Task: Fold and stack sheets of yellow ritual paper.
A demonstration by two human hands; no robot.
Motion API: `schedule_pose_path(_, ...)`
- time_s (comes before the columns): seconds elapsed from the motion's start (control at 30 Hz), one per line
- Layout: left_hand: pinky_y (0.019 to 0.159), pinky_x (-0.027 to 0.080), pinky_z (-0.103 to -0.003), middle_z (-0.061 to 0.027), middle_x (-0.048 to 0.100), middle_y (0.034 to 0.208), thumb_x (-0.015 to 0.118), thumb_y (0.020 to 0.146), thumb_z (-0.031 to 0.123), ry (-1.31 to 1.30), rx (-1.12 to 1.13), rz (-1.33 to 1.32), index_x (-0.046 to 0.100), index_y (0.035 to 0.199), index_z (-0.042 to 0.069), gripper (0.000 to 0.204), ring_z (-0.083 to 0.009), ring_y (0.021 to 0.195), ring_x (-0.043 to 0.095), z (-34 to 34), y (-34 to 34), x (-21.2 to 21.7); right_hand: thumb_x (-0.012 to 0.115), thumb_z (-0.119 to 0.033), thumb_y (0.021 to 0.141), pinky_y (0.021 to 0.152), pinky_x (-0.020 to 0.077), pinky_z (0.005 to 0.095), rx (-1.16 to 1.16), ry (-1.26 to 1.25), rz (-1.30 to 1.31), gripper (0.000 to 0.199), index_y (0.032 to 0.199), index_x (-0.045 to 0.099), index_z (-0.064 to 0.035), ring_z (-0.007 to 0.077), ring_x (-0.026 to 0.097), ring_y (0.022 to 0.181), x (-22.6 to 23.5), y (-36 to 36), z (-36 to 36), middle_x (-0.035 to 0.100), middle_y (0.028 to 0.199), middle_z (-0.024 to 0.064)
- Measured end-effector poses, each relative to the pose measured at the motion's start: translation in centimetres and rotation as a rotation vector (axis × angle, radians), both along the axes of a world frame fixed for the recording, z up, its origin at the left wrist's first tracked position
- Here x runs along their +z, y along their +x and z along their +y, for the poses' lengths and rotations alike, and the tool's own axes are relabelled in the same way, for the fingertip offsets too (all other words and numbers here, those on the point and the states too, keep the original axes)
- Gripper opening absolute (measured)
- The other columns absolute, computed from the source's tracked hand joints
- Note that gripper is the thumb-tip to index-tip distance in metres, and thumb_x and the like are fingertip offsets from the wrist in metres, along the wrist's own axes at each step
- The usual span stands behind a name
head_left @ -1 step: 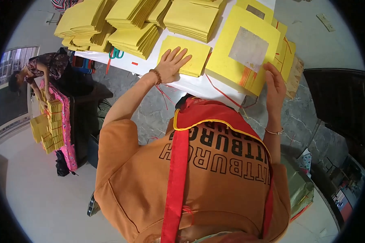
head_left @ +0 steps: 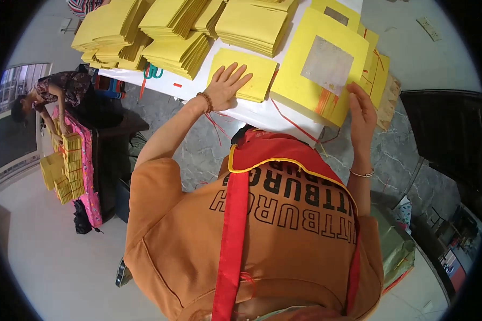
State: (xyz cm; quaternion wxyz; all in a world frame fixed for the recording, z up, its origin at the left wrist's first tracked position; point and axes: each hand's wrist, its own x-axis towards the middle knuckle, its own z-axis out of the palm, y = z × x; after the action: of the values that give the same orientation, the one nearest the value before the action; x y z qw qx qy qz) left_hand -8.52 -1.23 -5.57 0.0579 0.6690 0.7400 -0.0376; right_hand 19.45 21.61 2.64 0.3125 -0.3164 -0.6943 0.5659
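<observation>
My left hand (head_left: 227, 88) lies flat with its fingers spread on a low stack of yellow paper (head_left: 254, 69) at the table's near edge. To the right sits a thick stack of larger yellow sheets (head_left: 292, 75), the top one bearing a silver-grey square (head_left: 326, 61) and orange-red streaks. My right hand (head_left: 363, 115) is at that stack's right corner, its fingers stretched out and touching or close to the edge. It grips nothing that I can see. A red string (head_left: 297, 125) hangs at the table edge between the two stacks.
Several folded yellow paper stacks (head_left: 177, 51) fill the table's far left. Teal-handled scissors (head_left: 153, 71) lie beside them. More yellow bundles with red string (head_left: 379, 75) stand at the right. At far left, a person (head_left: 53, 91) handles yellow bundles (head_left: 69, 166) on a pink cloth.
</observation>
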Motion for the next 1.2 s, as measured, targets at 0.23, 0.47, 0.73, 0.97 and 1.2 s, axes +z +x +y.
schedule_pose_path(0.23,0.094,0.04,-0.04,-0.0168,0.045,0.13,0.06,0.076,0.009,0.221,-0.091,-0.469,0.049,0.126,0.01,0.052,-0.0346,0.115,0.047,1.9,-2.2,4.0,0.06,-0.009,0.082,0.093,0.0404,0.0327,0.012,0.434,-0.126,0.026,0.107,0.061,-0.0038,0.0245,0.054,0.109,-0.5,-0.3,-0.2,0.06,0.109,0.013)
schedule_pose_path(0.47,0.081,0.044,-0.035,-0.0117,0.062,0.101,0.059,0.081,0.016,0.496,-0.408,-0.474,0.059,0.111,0.009,0.032,-0.0261,0.091,0.057,9.0,4.3,11.8,0.062,-0.008,0.078,0.093,0.0412,0.0342,0.036,0.5,-0.159,0.02,0.098,0.064,-0.0042,0.0256,0.052,0.112,-0.7,-0.3,-0.2,0.061,0.108,0.0104)
schedule_pose_path(0.73,0.071,0.044,-0.033,-0.0072,0.061,0.087,0.062,0.079,0.02,0.445,-0.604,-0.36,0.061,0.103,0.008,0.027,-0.0236,0.079,0.056,11.6,6.7,11.9,0.061,-0.009,0.081,0.091,0.0426,0.0331,0.031,0.409,-0.094,0.014,0.092,0.065,-0.0019,0.0252,0.054,0.109,-0.9,-0.2,0.1,0.063,0.102,0.0087)
schedule_pose_path(0.97,0.064,0.045,-0.035,-0.011,0.059,0.076,0.06,0.082,0.013,0.34,-0.471,-0.734,0.062,0.083,0.001,0.013,-0.027,0.072,0.056,12.4,6.3,11.8,0.054,-0.014,0.087,0.09,0.0421,0.0323,0.029,0.267,-0.011,0.019,0.093,0.066,-0.0011,0.024,0.055,0.106,-0.8,-0.2,0.4,0.065,0.099,0.0094)
schedule_pose_path(1.2,0.064,0.045,-0.034,-0.0104,0.058,0.074,0.058,0.083,0.01,0.28,-0.409,-0.795,0.061,0.082,-0.001,0.011,-0.0256,0.073,0.056,12.7,5.9,11.6,0.046,-0.016,0.091,0.092,0.0406,0.0333,0.043,0.277,0.017,0.025,0.092,0.065,-0.0004,0.025,0.055,0.107,-1.4,-0.2,0.6,0.064,0.099,0.0095)
